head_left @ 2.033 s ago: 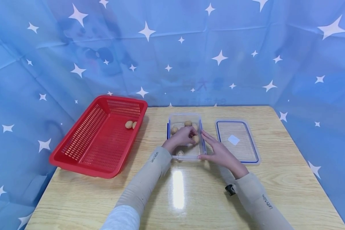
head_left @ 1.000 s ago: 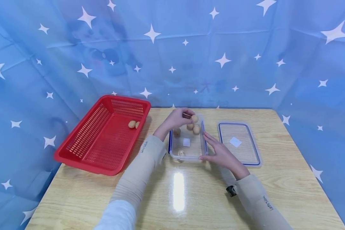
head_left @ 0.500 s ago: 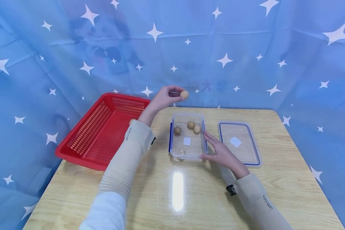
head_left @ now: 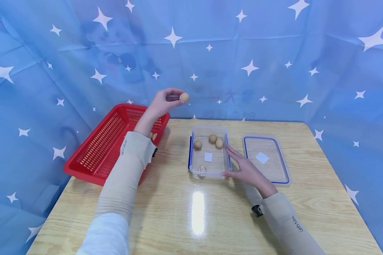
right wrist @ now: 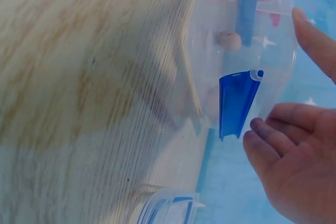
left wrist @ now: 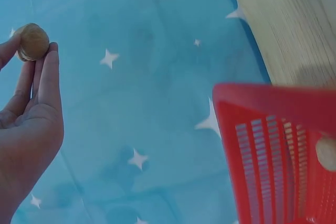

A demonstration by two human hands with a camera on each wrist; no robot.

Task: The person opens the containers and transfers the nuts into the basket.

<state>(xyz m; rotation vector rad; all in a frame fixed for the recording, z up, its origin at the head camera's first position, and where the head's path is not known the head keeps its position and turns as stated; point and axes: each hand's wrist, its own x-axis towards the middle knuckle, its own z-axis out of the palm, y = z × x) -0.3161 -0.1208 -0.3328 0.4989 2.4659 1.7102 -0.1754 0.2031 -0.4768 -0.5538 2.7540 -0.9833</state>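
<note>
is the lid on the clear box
No, the lid lies flat on the table to the right of the clear box, whose top is open.

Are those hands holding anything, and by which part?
The left hand pinches a round, tan, walnut-like ball by opposite sides; the right hand only touches a clear, rectangular plastic box.

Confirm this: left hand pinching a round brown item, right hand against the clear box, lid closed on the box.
The lid is not closed on the clear box: the head view shows it lying on the table to the box's right. The rest stands.
</note>
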